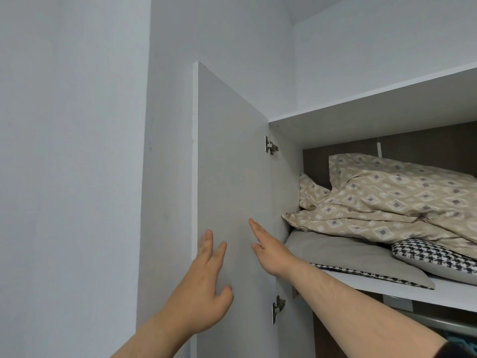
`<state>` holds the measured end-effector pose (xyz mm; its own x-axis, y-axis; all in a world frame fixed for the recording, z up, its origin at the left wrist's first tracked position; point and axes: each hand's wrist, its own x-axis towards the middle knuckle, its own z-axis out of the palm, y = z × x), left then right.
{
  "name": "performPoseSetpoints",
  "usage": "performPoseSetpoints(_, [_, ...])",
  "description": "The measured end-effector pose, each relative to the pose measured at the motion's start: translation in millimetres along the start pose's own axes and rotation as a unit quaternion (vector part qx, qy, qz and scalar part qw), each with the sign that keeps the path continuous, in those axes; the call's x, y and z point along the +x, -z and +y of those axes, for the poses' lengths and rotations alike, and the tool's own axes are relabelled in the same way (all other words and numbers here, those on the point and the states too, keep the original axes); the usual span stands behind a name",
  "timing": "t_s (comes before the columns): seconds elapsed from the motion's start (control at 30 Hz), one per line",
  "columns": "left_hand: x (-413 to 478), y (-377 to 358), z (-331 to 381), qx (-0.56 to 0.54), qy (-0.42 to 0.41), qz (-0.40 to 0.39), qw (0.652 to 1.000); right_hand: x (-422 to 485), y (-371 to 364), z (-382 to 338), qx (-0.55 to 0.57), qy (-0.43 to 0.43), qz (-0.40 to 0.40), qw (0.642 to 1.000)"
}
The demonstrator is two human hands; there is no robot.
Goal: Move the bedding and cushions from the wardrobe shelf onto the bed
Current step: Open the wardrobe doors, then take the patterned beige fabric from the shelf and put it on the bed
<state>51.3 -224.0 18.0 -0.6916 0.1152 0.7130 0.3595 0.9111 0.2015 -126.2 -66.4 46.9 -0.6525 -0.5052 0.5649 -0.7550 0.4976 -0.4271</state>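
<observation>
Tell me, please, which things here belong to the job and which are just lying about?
Job:
patterned bedding
grey cushion
houndstooth cushion
shelf
left hand, open
right hand, open

Not part of it:
door
hinges
rail

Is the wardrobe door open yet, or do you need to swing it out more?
Open: the wardrobe door stands swung out on its hinges, exposing the patterned bedding on the shelf.

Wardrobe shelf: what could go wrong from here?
1. The patterned bedding lies loosely heaped over the houndstooth cushion and grey cushion; pulling one could drag the rest off the shelf.
2. Both hands, left and right, are open at the door, which may swing.
</observation>
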Motion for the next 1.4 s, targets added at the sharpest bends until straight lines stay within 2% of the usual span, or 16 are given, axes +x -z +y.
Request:
performPoseSetpoints(0.43, [39.7,-16.2,16.9,0.006,-0.021,0.065,0.998,-31.7,40.4,14.8,-0.005,-0.038,0.047,0.998])
performPoseSetpoints(0.63, [77.0,-61.6,41.4,-0.108,-0.021,0.087,0.99,-86.3,101.2,47.8,-0.087,-0.096,0.092,0.987])
performPoseSetpoints(0.77, [101.3,-109.1,71.1,-0.227,-0.01,0.082,0.97,-130.0,148.1,82.6,-0.152,-0.16,0.111,0.969])
performPoseSetpoints(0.87, [125.4,-144.6,95.1,-0.278,-0.017,0.071,0.958,-155.9,180.2,109.4,-0.185,-0.186,0.14,0.955])
performPoseSetpoints(1.1, [198.1,-218.5,147.6,-0.287,-0.065,0.08,0.952,-170.0,246.7,180.2,-0.24,-0.18,0.25,0.92])
performPoseSetpoints(1.4, [297.4,-263.1,191.2,-0.272,-0.084,0.102,0.953,-143.9,310.7,249.6,-0.25,-0.175,0.283,0.909])
